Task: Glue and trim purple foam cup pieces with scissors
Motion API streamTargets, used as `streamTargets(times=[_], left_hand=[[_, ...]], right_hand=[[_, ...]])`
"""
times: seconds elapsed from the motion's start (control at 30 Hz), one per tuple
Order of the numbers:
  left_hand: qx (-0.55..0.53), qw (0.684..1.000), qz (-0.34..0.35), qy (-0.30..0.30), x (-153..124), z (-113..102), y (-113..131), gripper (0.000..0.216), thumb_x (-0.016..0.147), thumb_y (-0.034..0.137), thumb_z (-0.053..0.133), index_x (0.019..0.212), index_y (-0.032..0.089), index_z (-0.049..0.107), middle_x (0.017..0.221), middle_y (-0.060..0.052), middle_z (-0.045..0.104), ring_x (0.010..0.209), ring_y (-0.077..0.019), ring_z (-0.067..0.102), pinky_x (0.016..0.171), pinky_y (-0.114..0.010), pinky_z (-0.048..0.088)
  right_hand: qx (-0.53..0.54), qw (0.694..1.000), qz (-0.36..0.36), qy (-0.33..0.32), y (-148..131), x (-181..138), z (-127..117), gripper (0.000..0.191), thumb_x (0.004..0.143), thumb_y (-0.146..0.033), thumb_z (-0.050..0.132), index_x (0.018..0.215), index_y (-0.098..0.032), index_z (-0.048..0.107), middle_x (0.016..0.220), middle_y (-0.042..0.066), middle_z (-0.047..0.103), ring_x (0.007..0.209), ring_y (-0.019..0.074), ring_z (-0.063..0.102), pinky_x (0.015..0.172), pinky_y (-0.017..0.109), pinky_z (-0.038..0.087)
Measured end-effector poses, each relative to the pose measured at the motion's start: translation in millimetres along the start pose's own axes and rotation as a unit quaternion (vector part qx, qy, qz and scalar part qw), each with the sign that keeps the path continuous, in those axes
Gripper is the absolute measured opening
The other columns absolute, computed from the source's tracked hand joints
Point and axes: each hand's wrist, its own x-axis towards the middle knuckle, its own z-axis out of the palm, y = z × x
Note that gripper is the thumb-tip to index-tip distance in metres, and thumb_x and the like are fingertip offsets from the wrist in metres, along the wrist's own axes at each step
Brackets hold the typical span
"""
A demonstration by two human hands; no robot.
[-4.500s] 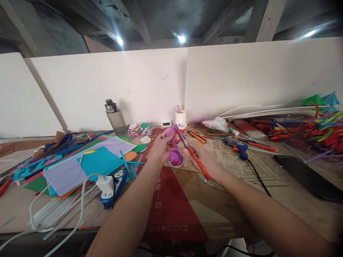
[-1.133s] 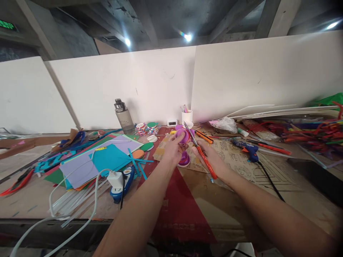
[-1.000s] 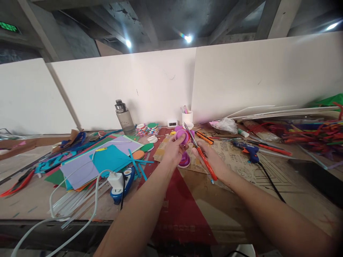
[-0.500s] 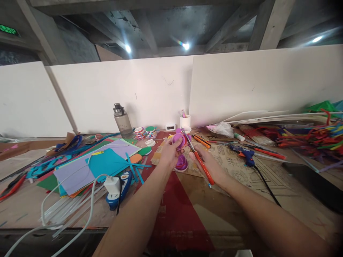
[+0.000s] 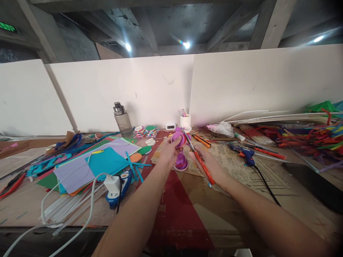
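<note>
My left hand is closed round a small purple paper cup, held tilted above the bench. My right hand grips orange-handled scissors; their blades point up and left and touch the cup's right edge. Just below the held cup, a short stack of purple cups rests on a brown printed sheet. Both forearms reach in from the bottom of the view.
Coloured paper sheets, a white charger with cable and clear glue sticks lie left. A grey water bottle, tape rolls, a white pen cup and clock stand at the back. A blue glue gun and pipe cleaners lie right.
The view has shifted slightly. My hands have kept the cup and scissors together at the same spot, with the cup turned a little in my left fingers.
</note>
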Motion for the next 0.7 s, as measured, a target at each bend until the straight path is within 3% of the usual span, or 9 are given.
streamTargets(times=[0.13, 0.27, 0.47, 0.7], left_hand=[[0.006, 1.000, 0.001, -0.001, 0.6, -1.0, 2.2, 0.042, 0.046, 0.031, 0.095, 0.070, 0.015, 0.063, 0.064, 0.002, 0.062, 0.056, -0.0088, 0.052, 0.053, -0.023, 0.037], [0.016, 1.000, 0.008, -0.011, 2.1, -3.3, -0.7, 0.042, 0.046, 0.032, 0.095, 0.070, 0.015, 0.065, 0.064, 0.002, 0.062, 0.057, -0.0089, 0.052, 0.053, -0.022, 0.036], [0.044, 0.998, 0.007, -0.036, 4.8, -6.2, -13.5, 0.036, 0.056, 0.034, 0.091, 0.080, 0.016, 0.070, 0.072, -0.001, 0.067, 0.061, -0.0103, 0.056, 0.055, -0.022, 0.038], [0.060, 0.997, 0.013, -0.038, 3.8, -5.5, -4.2, 0.038, 0.051, 0.033, 0.093, 0.075, 0.015, 0.070, 0.066, 0.000, 0.065, 0.057, -0.0099, 0.053, 0.055, -0.023, 0.037]], right_hand=[[-0.002, 1.000, 0.013, -0.007, -0.4, -1.0, -0.1, 0.031, 0.094, -0.051, 0.048, 0.084, -0.022, 0.051, 0.066, -0.005, 0.048, 0.058, 0.0132, 0.042, 0.056, 0.027, 0.037], [0.010, 1.000, 0.008, -0.009, -0.6, -0.9, 0.2, 0.029, 0.096, -0.049, 0.047, 0.088, -0.022, 0.051, 0.071, -0.003, 0.055, 0.061, 0.0141, 0.047, 0.059, 0.027, 0.041], [0.025, 0.999, -0.028, 0.008, 2.8, 2.7, -0.6, 0.023, 0.095, -0.044, 0.051, 0.098, -0.022, 0.054, 0.091, 0.005, 0.064, 0.087, 0.0207, 0.058, 0.078, 0.032, 0.049], [0.033, 0.999, -0.011, -0.018, 2.8, 2.0, -4.6, 0.022, 0.095, -0.041, 0.049, 0.100, -0.021, 0.055, 0.087, 0.002, 0.061, 0.076, 0.0180, 0.056, 0.071, 0.031, 0.048]])
